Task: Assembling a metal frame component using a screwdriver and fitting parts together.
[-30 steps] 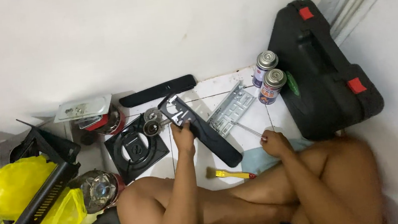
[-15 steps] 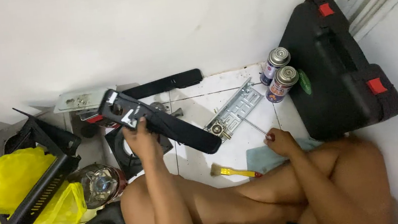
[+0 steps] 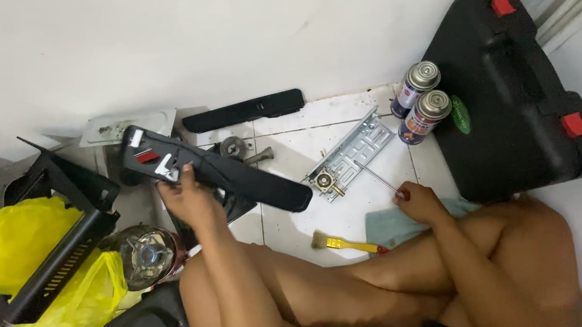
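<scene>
The left hand is wrapped around one end of a long black panel, fingers over its upper edge near a small red and silver fitting, and holds it lifted and slanting above the tiled floor. The panel looks stiff and fairly light, probably thin metal or plastic; its far end hangs free, so a hold nearer the middle would likely steady it better, and the edges may be sharp. The right hand is closed on a thin screwdriver whose tip reaches a grey metal bracket lying flat. Nearby are a yellow-handled brush, a pale cloth, two spray cans and a black tool case
</scene>
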